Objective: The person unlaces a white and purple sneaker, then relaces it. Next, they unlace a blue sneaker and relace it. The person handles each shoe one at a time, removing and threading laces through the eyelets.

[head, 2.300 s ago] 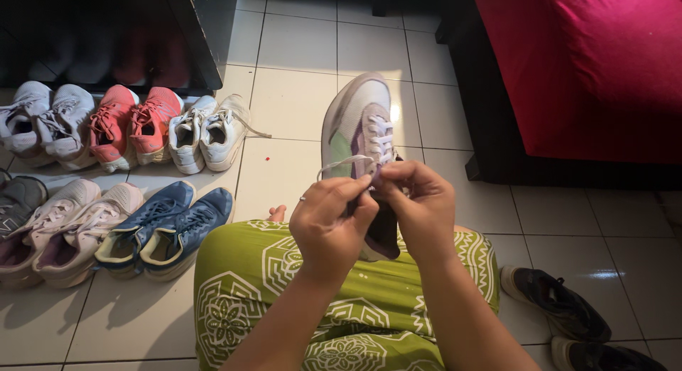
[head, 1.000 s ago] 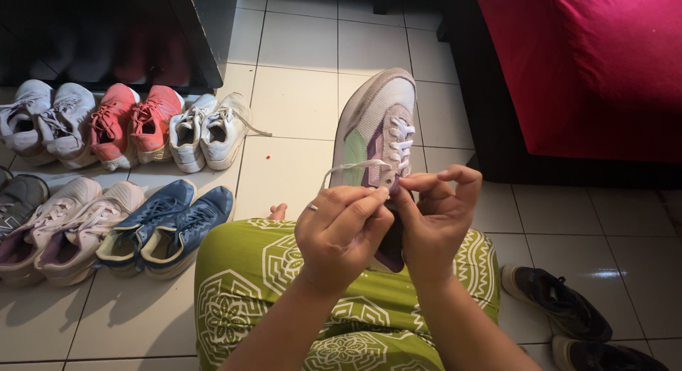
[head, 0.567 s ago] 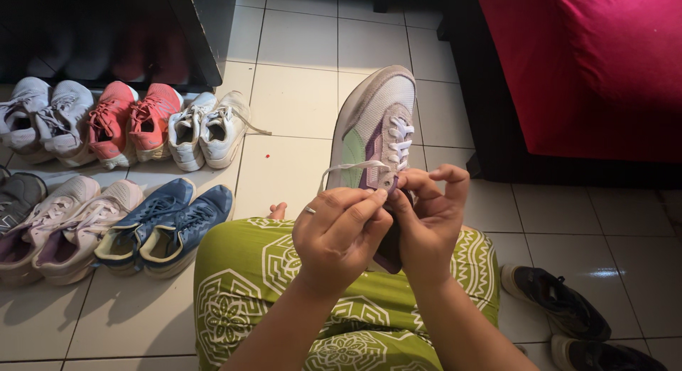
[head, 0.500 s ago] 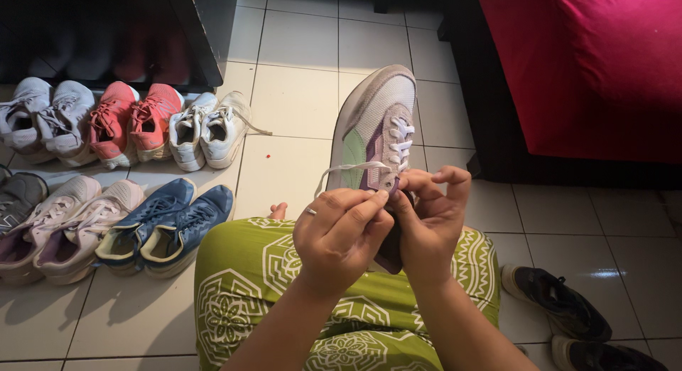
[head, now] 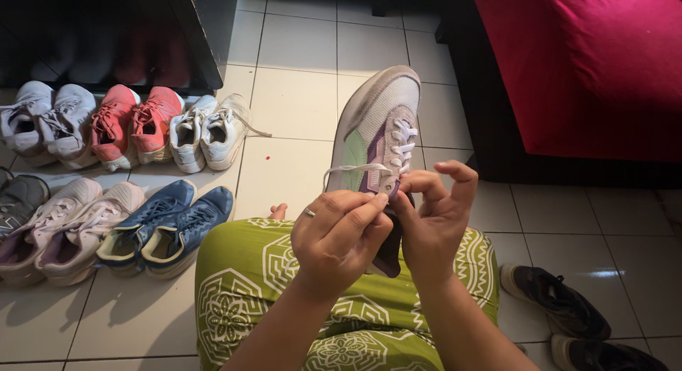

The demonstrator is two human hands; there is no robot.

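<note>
We hold a white, green and lilac sneaker [head: 375,122] upright over our lap, toe pointing away, heel hidden behind the hands. Our left hand [head: 337,236] is curled shut, thumb and forefinger pinching the white shoelace [head: 352,168] near the upper eyelets; a loop of the lace arcs out to the left of the shoe. A ring [head: 310,212] sits on one finger of this hand. Our right hand [head: 433,218] grips the lace at the shoe's collar with thumb and lower fingers, while the forefinger is raised and bent, free of the shoe. The two hands touch at the fingertips.

The lap is covered by green patterned fabric [head: 249,286]. On the white tiled floor [head: 298,101], to the left, stand two rows of footwear: a pale lilac pair [head: 35,122], a coral pair [head: 131,126] and a white pair [head: 209,133] behind; a pinkish-white pair [head: 67,225] and a blue pair [head: 167,229] in front. A black shoe [head: 558,307] lies at lower right. A red cushion [head: 590,65] occupies the upper right.
</note>
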